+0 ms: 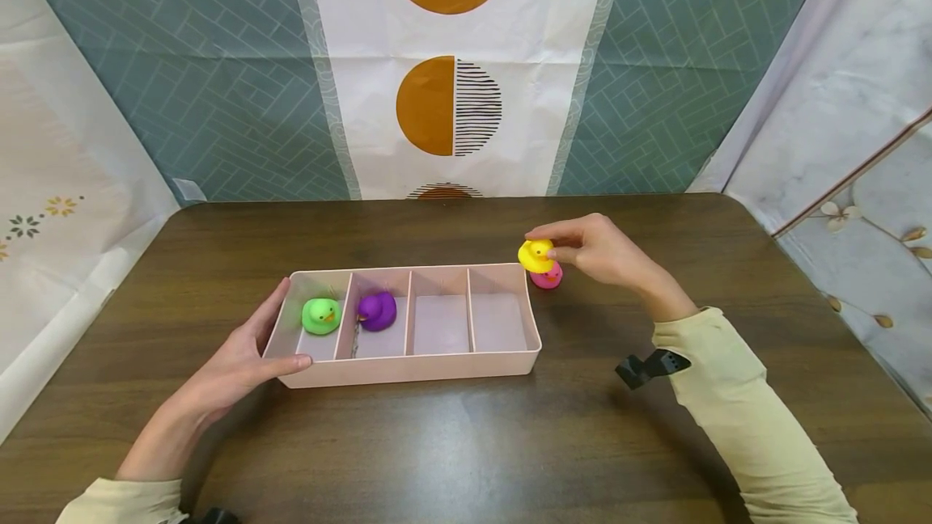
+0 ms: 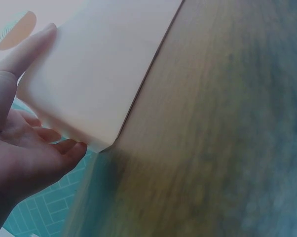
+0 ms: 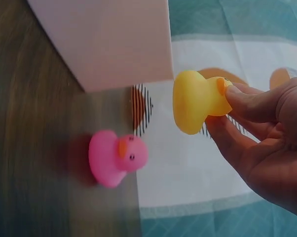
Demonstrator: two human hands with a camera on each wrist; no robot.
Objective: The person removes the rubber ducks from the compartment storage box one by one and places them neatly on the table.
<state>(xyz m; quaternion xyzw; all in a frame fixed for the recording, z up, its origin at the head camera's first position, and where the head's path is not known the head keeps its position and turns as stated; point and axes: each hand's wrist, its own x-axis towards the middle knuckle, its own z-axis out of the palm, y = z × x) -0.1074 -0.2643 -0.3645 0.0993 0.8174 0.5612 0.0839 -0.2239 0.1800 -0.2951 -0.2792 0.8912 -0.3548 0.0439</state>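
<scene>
A pink divided box (image 1: pixel 408 369) lies on the table with its compartments side by side. My left hand (image 1: pixel 236 362) holds the box's left end, its thumb over the front wall and its fingers along the short side. In the leftmost compartment sits a green rubber duck (image 1: pixel 321 316); a purple rubber duck (image 1: pixel 377 311) occupies the one beside it. Above the table, just off the box's right back corner, my right hand (image 1: pixel 600 249) pinches a yellow rubber duck (image 3: pixel 193 101) by its head between thumb and fingers. Below it, a pink rubber duck (image 3: pixel 114 158) stands on the table, apart from the box.
The brown wooden table (image 1: pixel 437 443) extends around the box on all sides. Behind its far edge hangs a patterned cloth (image 1: pixel 255 103), and pale sheets (image 1: pixel 837 103) hang at both sides. A black wrist device (image 1: pixel 651 368) sits on the right sleeve.
</scene>
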